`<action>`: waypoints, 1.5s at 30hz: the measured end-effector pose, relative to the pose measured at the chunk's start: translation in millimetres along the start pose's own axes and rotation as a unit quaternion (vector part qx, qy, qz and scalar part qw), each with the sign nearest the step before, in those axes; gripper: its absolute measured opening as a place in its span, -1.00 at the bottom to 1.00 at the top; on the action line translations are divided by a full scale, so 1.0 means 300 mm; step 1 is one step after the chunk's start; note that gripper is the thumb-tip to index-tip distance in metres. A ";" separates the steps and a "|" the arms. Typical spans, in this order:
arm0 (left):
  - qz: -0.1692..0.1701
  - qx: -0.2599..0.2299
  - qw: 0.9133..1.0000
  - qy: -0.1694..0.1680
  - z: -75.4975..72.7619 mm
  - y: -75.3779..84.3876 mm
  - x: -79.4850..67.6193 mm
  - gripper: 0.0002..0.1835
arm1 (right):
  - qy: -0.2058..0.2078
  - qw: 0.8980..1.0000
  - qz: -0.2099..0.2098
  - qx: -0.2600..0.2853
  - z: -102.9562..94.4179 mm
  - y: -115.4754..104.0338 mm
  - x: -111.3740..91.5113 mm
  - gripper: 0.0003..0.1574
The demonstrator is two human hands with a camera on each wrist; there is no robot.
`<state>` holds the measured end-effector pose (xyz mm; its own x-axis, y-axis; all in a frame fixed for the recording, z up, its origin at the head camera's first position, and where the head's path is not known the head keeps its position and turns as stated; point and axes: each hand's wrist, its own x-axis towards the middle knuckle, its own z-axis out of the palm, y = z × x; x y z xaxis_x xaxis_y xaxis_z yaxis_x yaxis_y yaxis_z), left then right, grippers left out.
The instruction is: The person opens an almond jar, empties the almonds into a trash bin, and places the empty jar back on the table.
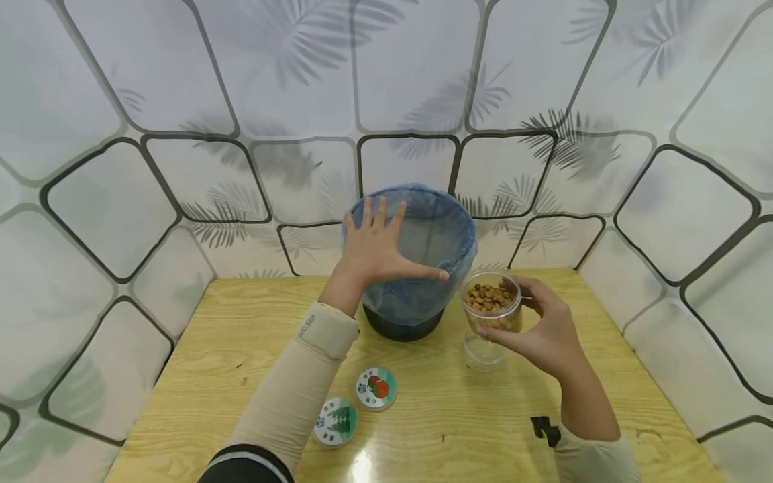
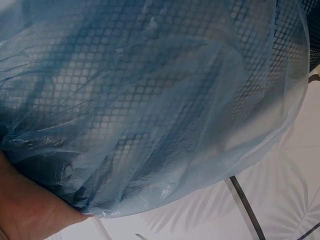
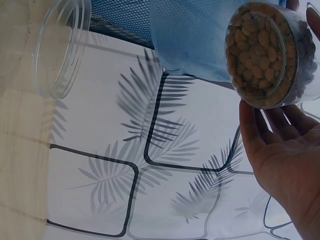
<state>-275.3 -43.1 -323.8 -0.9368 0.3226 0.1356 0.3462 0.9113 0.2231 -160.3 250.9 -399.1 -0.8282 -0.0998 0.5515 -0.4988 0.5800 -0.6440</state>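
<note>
My left hand (image 1: 374, 251) is spread with straight fingers over the left side of a dark mesh trash bin (image 1: 403, 329). A blue plastic bag (image 1: 417, 295) lines the bin and folds over its rim. In the left wrist view, part of the left hand (image 2: 35, 210) sits right at the bag's edge. My right hand (image 1: 546, 332) grips a clear plastic jar (image 1: 492, 318) of brown, almond-like nuts (image 3: 257, 50), lifted to the right of the bin. Below it, a second clear jar (image 1: 483, 350) stands on the table without a lid.
Two round lids with printed labels lie on the wooden table (image 1: 241, 342) near the left forearm: one with a tomato picture (image 1: 376, 388), one with green leaves (image 1: 335, 422). A patterned wall covering (image 1: 302, 188) encloses the table at the back and sides.
</note>
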 end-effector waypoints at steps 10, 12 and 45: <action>0.002 -0.004 1.000 -0.004 -0.005 0.001 -0.001 0.61 | 0.007 1.000 -0.008 -0.008 0.005 -0.013 0.018 0.14; 0.002 -0.004 1.000 -0.004 -0.005 0.001 -0.001 0.61 | 0.009 1.000 -0.009 -0.011 0.007 -0.013 0.021 0.13; 0.002 -0.001 1.000 -0.007 -0.007 0.003 -0.005 0.60 | 0.017 0.999 -0.020 -0.039 -0.004 -0.034 0.081 0.14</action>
<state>-273.6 -43.1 -321.8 -0.9363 0.3291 0.1228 0.3492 0.9098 0.2244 -175.1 243.4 -378.6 -0.7979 -0.0969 0.5949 -0.5090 0.6369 -0.5790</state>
